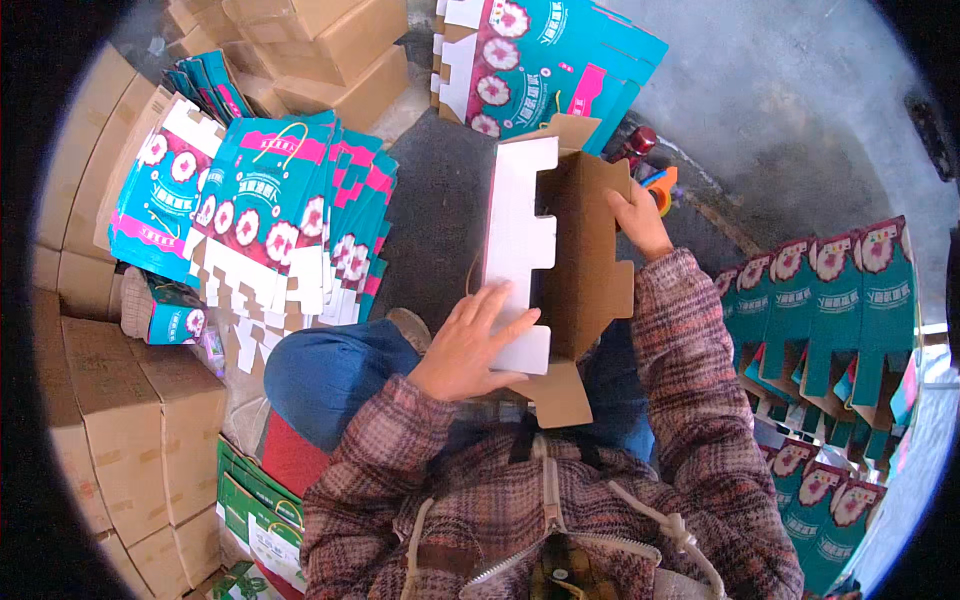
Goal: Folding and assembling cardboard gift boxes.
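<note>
An unclosed cardboard carton point(590, 250) with a bare brown inside sits between my knees, tilted toward me. Along its left side runs a notched white flap point(515, 240), and a brown end flap point(560, 395) sticks out at the near end. My right hand point(642, 222) grips the carton's far right edge, thumb over the rim and the other fingers partly hidden outside. My left hand point(470, 345) lies with spread fingers on the near left part of the white flap, pressing against it. A thin cord loop shows beside that flap.
Teal printed cartons lie flat in a fanned stack point(265, 200) at left and another stack point(550, 70) at the far side. Rows of teal cartons point(830, 290) stand at right. Brown boxes point(140, 420) are piled at left. An orange-handled tool point(660, 190) lies beyond my right hand.
</note>
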`<state>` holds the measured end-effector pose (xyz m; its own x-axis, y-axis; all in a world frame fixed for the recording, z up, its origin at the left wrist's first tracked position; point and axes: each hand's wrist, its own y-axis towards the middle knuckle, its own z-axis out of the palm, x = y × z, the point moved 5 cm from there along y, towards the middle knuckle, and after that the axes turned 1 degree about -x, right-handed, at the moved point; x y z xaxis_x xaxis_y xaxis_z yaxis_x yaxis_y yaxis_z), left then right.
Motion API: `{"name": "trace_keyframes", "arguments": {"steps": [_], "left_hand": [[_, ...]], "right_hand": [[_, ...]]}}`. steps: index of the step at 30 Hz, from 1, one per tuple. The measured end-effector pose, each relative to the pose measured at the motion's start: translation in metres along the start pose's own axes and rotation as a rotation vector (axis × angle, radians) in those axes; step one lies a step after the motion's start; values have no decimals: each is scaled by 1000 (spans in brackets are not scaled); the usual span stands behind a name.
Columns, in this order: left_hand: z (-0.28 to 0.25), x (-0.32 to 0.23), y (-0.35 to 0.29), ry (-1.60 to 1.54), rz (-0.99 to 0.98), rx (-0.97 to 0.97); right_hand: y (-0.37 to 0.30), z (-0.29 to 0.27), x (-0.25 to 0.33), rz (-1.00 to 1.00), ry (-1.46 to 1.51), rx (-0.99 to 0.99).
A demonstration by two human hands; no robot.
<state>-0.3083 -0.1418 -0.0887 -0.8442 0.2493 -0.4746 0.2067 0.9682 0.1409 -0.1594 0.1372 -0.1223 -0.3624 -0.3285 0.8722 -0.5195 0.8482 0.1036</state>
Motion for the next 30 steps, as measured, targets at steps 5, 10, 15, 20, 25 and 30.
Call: {"name": "trace_keyframes", "arguments": {"steps": [5, 10, 15, 20, 25, 30], "left_hand": [[22, 3, -3, 41, -45, -12], [31, -13, -34, -164, -1, 44], [46, -16, -33, -62, -61, -183], [51, -21, -10, 51, -327, -383], [78, -30, -6, 189, -200, -279], [75, -56, 20, 21, -238, -241]], "right_hand": [[-2, 2, 3, -48, 48, 5], [-1, -1, -8, 9, 77, -2], [-3, 3, -1, -50, 45, 10], [-6, 2, -1, -9, -39, 18], [-13, 10, 15, 36, -48, 27], [-16, 4, 13, -81, -95, -57]]}}
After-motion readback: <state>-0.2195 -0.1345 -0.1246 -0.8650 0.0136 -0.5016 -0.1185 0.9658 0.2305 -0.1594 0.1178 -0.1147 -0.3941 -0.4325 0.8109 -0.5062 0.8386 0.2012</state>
